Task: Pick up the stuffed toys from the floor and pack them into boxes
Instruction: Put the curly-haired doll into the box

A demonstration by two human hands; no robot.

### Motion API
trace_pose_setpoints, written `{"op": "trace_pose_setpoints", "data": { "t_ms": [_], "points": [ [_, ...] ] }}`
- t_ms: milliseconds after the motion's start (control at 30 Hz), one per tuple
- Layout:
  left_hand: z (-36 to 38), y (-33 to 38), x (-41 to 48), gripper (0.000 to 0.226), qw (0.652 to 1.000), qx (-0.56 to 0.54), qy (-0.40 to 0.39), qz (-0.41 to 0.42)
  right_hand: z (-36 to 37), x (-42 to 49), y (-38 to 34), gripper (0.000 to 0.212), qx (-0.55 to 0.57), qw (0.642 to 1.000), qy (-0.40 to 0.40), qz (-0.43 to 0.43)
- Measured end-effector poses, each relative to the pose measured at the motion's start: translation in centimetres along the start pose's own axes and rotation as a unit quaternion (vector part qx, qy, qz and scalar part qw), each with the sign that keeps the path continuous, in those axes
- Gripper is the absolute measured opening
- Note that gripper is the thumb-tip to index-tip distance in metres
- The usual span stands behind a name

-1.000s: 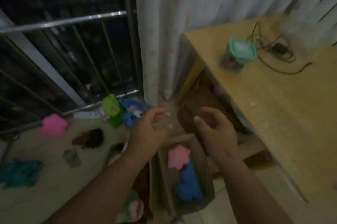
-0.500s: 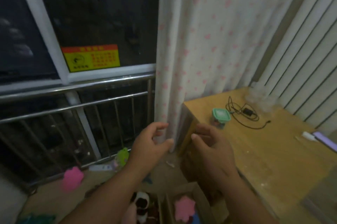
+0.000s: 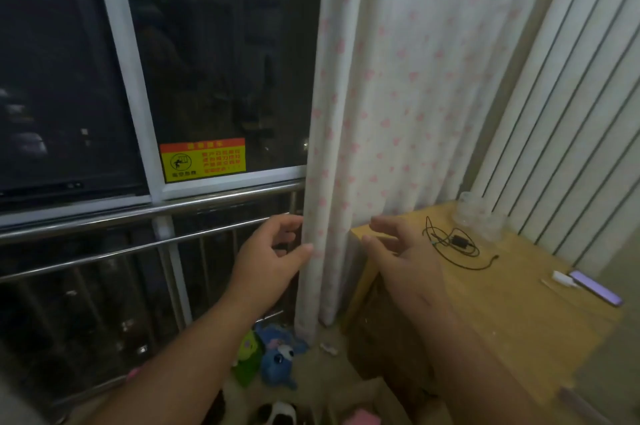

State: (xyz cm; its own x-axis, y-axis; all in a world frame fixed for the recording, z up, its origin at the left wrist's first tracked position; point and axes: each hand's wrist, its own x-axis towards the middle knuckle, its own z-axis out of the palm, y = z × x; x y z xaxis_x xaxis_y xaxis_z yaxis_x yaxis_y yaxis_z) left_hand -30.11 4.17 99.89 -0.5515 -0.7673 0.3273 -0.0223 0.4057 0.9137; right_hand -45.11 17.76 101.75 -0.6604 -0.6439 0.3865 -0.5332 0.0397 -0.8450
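Both hands are raised and hold nothing. The left hand (image 3: 273, 262) has its fingers loosely curled just before the white curtain with pink hearts (image 3: 381, 113). The right hand (image 3: 405, 262) is half spread in front of the far left corner of the yellow wooden desk (image 3: 519, 313) — a narrow gap separates the two. Below, the blue plush toy (image 3: 277, 357) and green plush toy (image 3: 249, 355) lie touching on the floor, between the steel railing (image 3: 138, 213) and the curtain's foot — a strip of floor runs from them to the desk's left edge. A black charger cable (image 3: 457, 244) lies near the desk's back edge.
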Motion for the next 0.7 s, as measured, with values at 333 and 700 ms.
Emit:
{"op": "trace_pose_setpoints", "data": {
  "t_ms": [333,700],
  "points": [
    [-4.8,0.1,-1.4,0.034,1.000,0.001,0.002,0.007,2.2,-3.0,-2.6,0.029,-0.010,1.000,0.011,-0.008],
    [-6.5,1.5,-4.7,0.034,0.997,0.013,0.074,-0.009,2.2,-4.0,-3.4,0.030,-0.001,0.997,-0.071,-0.035]
  ]
}}
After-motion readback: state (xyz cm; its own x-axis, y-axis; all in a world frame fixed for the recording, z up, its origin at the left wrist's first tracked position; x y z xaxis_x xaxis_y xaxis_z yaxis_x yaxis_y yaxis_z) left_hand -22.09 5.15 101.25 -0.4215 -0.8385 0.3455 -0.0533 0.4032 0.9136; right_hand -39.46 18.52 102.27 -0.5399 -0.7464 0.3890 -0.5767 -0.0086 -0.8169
